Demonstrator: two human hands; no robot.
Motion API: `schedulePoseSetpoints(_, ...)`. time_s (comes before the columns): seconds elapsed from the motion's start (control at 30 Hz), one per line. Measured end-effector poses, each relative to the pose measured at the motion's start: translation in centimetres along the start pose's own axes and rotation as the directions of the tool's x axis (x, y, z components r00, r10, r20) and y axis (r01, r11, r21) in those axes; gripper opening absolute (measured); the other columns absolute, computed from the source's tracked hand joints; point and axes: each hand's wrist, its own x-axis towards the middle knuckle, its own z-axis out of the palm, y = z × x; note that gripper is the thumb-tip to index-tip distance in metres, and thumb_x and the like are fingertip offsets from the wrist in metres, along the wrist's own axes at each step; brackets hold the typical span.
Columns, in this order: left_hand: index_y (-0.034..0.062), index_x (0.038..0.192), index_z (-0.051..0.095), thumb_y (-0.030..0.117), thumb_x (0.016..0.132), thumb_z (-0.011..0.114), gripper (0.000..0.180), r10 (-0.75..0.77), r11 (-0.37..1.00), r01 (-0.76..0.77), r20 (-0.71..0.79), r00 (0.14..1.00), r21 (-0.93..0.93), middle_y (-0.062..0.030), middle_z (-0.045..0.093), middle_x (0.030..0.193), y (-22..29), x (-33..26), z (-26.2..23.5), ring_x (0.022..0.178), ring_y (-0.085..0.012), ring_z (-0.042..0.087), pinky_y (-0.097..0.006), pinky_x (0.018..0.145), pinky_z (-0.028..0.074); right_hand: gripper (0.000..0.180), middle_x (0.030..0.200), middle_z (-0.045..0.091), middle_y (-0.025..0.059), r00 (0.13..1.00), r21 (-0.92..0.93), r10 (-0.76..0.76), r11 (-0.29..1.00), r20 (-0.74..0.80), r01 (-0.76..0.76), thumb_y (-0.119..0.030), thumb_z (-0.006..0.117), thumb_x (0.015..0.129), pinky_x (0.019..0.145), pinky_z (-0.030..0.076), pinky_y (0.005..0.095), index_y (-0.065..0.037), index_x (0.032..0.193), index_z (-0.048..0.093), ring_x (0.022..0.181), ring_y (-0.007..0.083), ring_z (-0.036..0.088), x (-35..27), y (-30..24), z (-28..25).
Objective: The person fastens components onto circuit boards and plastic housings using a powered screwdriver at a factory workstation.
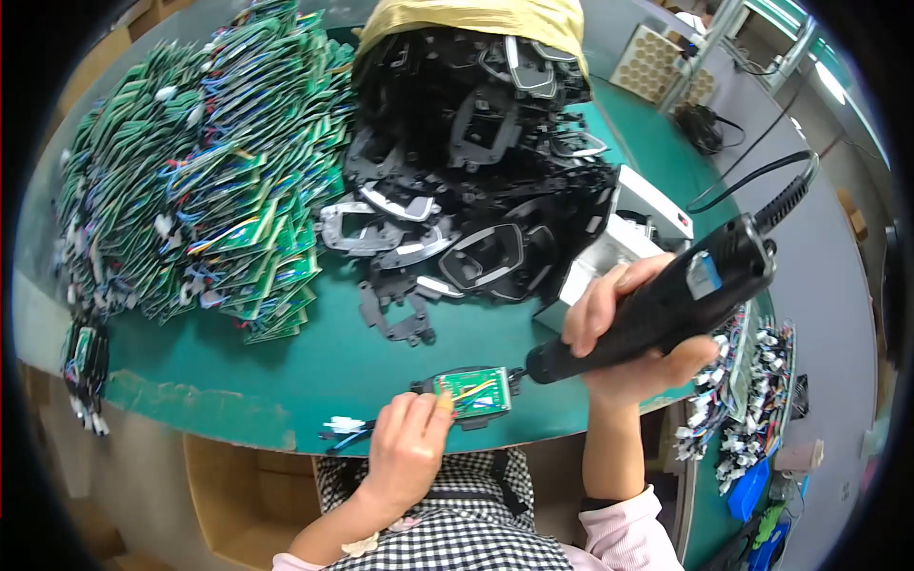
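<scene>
Two bare hands work close together above a green table top point(238, 376), at its near edge. The left hand point(407, 447) is half curled, with its fingertips on the left end of a green rectangular circuit board point(481, 392) with yellow and blue wires. This board lies on a black plastic frame point(484, 422), and it seems to be held so that it does not slide. The right hand point(628, 381) is wrapped around a thick black cylindrical power tool point(657, 319), slanted probably so that its tip reaches the board's right end; whether the tip touches, I cannot tell. Left of the board, white plastic connectors point(345, 424) rest on the table. Farther left, many green wired boards point(257, 190) stand in leaning rows. At the far middle, black and grey plastic frames point(486, 257) spill from a yellow sack point(476, 17), whose mouth faces near, perhaps for easy reach. On the right lie bundles of wires with white ends point(762, 404), near a blue plastic tray point(751, 490)
</scene>
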Motion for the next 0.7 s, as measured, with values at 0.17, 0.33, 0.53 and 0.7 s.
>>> schedulePoseSetpoints(0.17,-0.0024,0.093,0.061,0.004,0.066,0.065,0.028,0.003,0.998,0.001,-0.065,0.998,0.066,-0.0088,0.055,0.084,-0.2,-0.7,0.7,0.078,-0.0238,0.053,-0.033,0.066,0.044,0.080,0.062,0.048,0.0095,0.987,0.104,0.131,0.985,0.093,-0.140,-0.074,0.056,0.063,0.040,0.041,0.0248,-0.001,0.092,0.040,0.044,0.0160,0.047,-2.3,4.0,3.5)
schedulePoseSetpoints(0.33,-0.0022,0.094,0.061,0.005,0.066,0.065,0.029,-0.028,0.998,0.030,-0.049,0.998,0.049,-0.0082,0.055,0.087,0.0,-0.8,0.7,0.080,-0.0233,0.053,-0.033,0.067,0.043,0.081,0.064,0.050,0.0095,0.970,0.067,0.210,0.973,0.124,-0.219,-0.071,0.062,0.059,0.044,0.043,0.0255,-0.001,0.093,0.040,0.048,0.0164,0.050,-2.8,5.0,4.2)
schedulePoseSetpoints(0.53,-0.0008,0.091,0.062,0.005,0.068,0.062,0.024,-0.060,0.998,0.059,-0.049,0.997,-0.020,-0.0068,0.055,0.092,-0.2,-1.0,0.5,0.081,-0.0215,0.052,-0.032,0.065,0.042,0.080,0.063,0.050,0.0080,0.966,0.064,0.228,0.969,0.121,-0.237,-0.070,0.066,0.057,0.044,0.044,0.0252,-0.002,0.092,0.040,0.048,0.0159,0.051,-3.3,5.4,4.8)
schedulePoseSetpoints(0.7,-0.0008,0.091,0.062,0.004,0.069,0.059,0.023,-0.038,0.998,0.035,-0.059,0.998,-0.046,-0.0052,0.057,0.099,-0.2,-1.3,0.7,0.079,-0.0190,0.053,-0.030,0.063,0.042,0.068,0.057,0.049,0.0074,0.957,0.132,0.209,0.962,0.200,-0.237,-0.061,0.067,0.064,0.043,0.044,0.0235,-0.002,0.090,0.043,0.048,0.0155,0.052,-3.3,5.7,5.3)
